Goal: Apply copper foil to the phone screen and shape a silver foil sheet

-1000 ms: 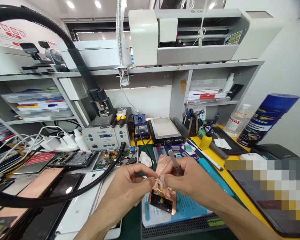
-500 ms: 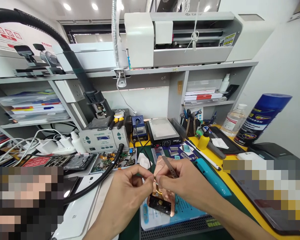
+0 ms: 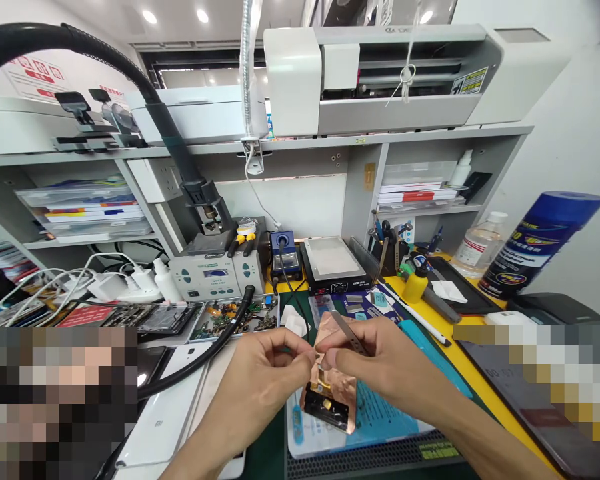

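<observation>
My left hand (image 3: 277, 370) has thumb and index finger pinched together over the upper part of a copper-coloured phone panel (image 3: 343, 390); whatever lies between those fingertips is too small to make out. In my right hand (image 3: 365, 350) is a pair of flat metal tweezers (image 3: 347, 331), tilted up past the fingers, while its fingertips nearly meet those of the left. A yellowish flex cable (image 3: 321, 385) and a black strip (image 3: 325, 409) show on the panel's lower part. Beneath the panel lies a blue and white mat (image 3: 385, 417).
A hot air station (image 3: 215, 273), a parts tray (image 3: 265, 323) and a heating plate (image 3: 333, 260) stand behind my hands. The black hose (image 3: 195, 367) crosses a white phone (image 3: 163, 417) at left. To the right are a cyan tool (image 3: 430, 347), a yellow bottle (image 3: 415, 285) and a blue spray can (image 3: 540, 243).
The whole view has shifted slightly, so the scene sits further right. Both hands stay close together over the panel, with only a small change in the fingertips.
</observation>
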Demonstrator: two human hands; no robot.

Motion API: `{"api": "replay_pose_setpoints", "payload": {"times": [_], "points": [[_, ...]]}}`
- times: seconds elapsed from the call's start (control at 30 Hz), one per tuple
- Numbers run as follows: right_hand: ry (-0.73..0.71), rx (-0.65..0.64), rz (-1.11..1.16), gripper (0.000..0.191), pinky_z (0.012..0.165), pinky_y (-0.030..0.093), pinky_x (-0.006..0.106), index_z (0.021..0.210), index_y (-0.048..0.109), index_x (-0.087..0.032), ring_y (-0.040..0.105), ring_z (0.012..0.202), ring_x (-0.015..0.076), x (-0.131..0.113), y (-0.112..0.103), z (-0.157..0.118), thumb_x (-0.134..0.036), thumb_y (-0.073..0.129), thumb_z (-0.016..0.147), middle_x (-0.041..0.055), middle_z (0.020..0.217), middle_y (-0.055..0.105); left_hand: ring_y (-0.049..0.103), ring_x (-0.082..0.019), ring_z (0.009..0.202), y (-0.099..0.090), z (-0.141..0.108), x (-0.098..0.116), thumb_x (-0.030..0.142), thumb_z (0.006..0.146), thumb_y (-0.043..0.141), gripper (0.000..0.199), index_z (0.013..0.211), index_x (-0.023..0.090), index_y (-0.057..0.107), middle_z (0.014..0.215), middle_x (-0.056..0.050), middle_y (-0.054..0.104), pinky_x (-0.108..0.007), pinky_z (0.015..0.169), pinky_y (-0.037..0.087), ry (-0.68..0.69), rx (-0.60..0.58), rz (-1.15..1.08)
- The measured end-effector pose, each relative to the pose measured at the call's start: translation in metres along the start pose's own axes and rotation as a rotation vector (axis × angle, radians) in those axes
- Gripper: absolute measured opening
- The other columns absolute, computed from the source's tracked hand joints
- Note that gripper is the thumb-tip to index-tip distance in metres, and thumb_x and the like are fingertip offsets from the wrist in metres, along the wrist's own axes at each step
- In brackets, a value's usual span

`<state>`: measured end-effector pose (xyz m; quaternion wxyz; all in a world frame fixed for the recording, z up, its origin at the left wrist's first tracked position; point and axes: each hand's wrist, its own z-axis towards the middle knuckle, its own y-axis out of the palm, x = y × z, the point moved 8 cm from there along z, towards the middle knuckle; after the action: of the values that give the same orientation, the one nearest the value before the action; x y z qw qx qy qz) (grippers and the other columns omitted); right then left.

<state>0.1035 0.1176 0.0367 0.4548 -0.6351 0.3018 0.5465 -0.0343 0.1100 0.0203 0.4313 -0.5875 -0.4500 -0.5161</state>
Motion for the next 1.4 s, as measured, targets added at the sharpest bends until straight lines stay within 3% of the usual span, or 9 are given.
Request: {"api": "replay_pose_setpoints", "payload": {"times": [0.27, 0.53, 0.63, 0.77, 0.87, 1.03, 1.1, 1.27, 1.4], "points": [[-0.034, -0.02, -0.028, 0.019, 0.071, 0.055, 0.036, 0.068, 0.072, -0.022, 0.064, 0.067, 0.0207, -0.002, 0.002, 0.0, -0.027, 0.064, 0.084, -0.0006, 0.058, 0.065, 0.028, -0.006, 0.045, 0.001, -0.001, -0.004, 0.029, 0.074, 0.067, 0.015, 0.074, 0.014, 0.068, 0.049, 0.008, 0.042, -0.02, 0.044, 0.02, -0.004, -0.013, 0.091], [0.028, 0.042, 0.02, 0.022, 0.063, 0.056, 0.032, 0.062, 0.063, -0.022, 0.06, 0.055, 0.0166, 0.007, 0.005, -0.001, -0.026, 0.061, 0.083, -0.003, 0.054, 0.061, 0.035, -0.011, 0.052, 0.001, -0.001, -0.002, 0.04, 0.078, 0.062, 0.027, 0.073, 0.014, 0.068, 0.053, 0.004, 0.046, -0.022, 0.048, 0.023, -0.003, 0.066, 0.252], [0.055, 0.039, 0.039, 0.018, 0.059, 0.053, 0.029, 0.063, 0.061, -0.022, 0.058, 0.053, 0.0153, 0.009, 0.006, -0.002, -0.021, 0.059, 0.082, -0.004, 0.055, 0.06, 0.034, -0.011, 0.051, 0.0, -0.002, 0.003, 0.042, 0.079, 0.059, 0.029, 0.073, 0.015, 0.068, 0.052, 0.004, 0.043, -0.022, 0.048, 0.023, 0.021, 0.101, 0.286], [0.052, 0.05, 0.041, 0.021, 0.058, 0.045, 0.025, 0.063, 0.061, -0.02, 0.052, 0.055, 0.0127, 0.007, 0.002, 0.001, -0.014, 0.054, 0.082, -0.004, 0.059, 0.058, 0.035, -0.012, 0.052, -0.005, -0.007, 0.012, 0.04, 0.082, 0.058, 0.026, 0.076, 0.017, 0.067, 0.057, 0.004, 0.044, -0.022, 0.048, 0.027, 0.145, 0.19, 0.326], [0.036, 0.087, 0.066, 0.019, 0.059, 0.04, 0.023, 0.066, 0.066, -0.018, 0.05, 0.061, 0.0116, 0.007, -0.003, 0.004, -0.015, 0.057, 0.083, -0.0027, 0.065, 0.059, 0.036, -0.012, 0.052, -0.001, -0.011, 0.018, 0.036, 0.085, 0.056, 0.024, 0.075, 0.019, 0.068, 0.061, 0.003, 0.048, -0.023, 0.048, 0.028, 0.248, 0.183, 0.384], [0.099, 0.105, 0.121, 0.022, 0.047, 0.023, 0.023, 0.067, 0.065, -0.017, 0.023, 0.049, 0.007, 0.015, -0.003, 0.006, -0.023, 0.06, 0.088, -0.0068, 0.058, 0.044, 0.04, -0.011, 0.051, 0.003, -0.016, 0.026, 0.028, 0.088, 0.055, 0.02, 0.077, 0.019, 0.069, 0.068, 0.001, 0.056, -0.023, 0.048, 0.03, 0.383, 0.223, 0.471], [0.098, 0.117, 0.106, 0.023, 0.048, 0.022, 0.023, 0.068, 0.065, -0.016, 0.023, 0.051, 0.0074, 0.015, -0.003, 0.006, -0.025, 0.061, 0.089, -0.0068, 0.058, 0.042, 0.04, -0.011, 0.05, 0.002, -0.017, 0.026, 0.028, 0.089, 0.056, 0.02, 0.078, 0.019, 0.07, 0.068, 0.001, 0.056, -0.023, 0.048, 0.031, 0.402, 0.254, 0.477], [0.039, 0.113, 0.074, 0.023, 0.06, 0.034, 0.023, 0.068, 0.067, -0.017, 0.042, 0.063, 0.0115, 0.01, -0.002, 0.006, -0.024, 0.06, 0.089, -0.0031, 0.065, 0.053, 0.044, -0.012, 0.054, -0.001, -0.01, 0.013, 0.036, 0.088, 0.057, 0.025, 0.084, 0.018, 0.073, 0.071, -0.002, 0.062, -0.024, 0.049, 0.032, 0.277, 0.221, 0.367], [0.025, 0.118, 0.044, 0.021, 0.064, 0.039, 0.024, 0.068, 0.068, -0.019, 0.048, 0.066, 0.0137, 0.012, -0.001, 0.006, -0.022, 0.059, 0.087, -0.0021, 0.067, 0.056, 0.054, -0.017, 0.063, -0.003, -0.006, 0.003, 0.045, 0.083, 0.061, 0.031, 0.083, 0.017, 0.075, 0.078, -0.007, 0.07, -0.024, 0.049, 0.032, 0.131, 0.189, 0.249]]}}
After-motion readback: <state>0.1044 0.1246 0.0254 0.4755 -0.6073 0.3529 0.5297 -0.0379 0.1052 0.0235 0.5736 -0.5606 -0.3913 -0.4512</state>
